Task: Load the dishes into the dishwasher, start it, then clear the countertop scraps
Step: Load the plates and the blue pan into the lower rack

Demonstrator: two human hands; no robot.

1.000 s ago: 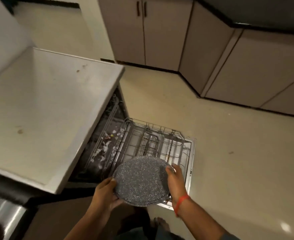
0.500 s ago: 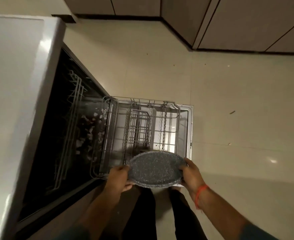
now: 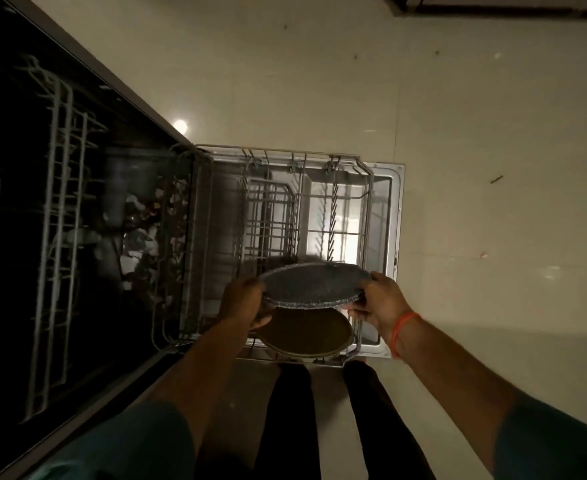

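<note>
Item 1, left hand (image 3: 242, 301): I see it just below frame centre, fingers curled round the left rim of the speckled grey plate (image 3: 314, 285).

Item 2, right hand (image 3: 380, 301): right of centre, fingers and thumb gripping the plate's right rim. An orange thread band (image 3: 401, 332) circles the wrist.

Item 3, speckled grey plate: held between both hands, near level with its far edge tipped slightly up, over the near end of the lower rack (image 3: 285, 202). I cannot tell whether it touches the wires.

Item 4, brown plate (image 3: 307, 332): directly beneath the grey one, lying in the rack's near end, partly hidden by it.

Item 5, lower rack: grey wire, pulled out over the open dishwasher door (image 3: 394, 216) at frame centre. Rows of tines and a wire basket section sit in its far half.

Item 6, dishwasher interior (image 3: 77, 202): dark, filling the left of the frame. A white wire upper rack (image 3: 60, 168) shows, with small pale items below it, too dim to identify.

Item 7, floor (image 3: 493, 168): pale tile, upper and right of frame, with a few dark specks.

Item 8, legs in black trousers (image 3: 292, 420): bottom centre; teal sleeves at the lower corners.

Markings: I can read no brand, label or writing anywhere.
</note>
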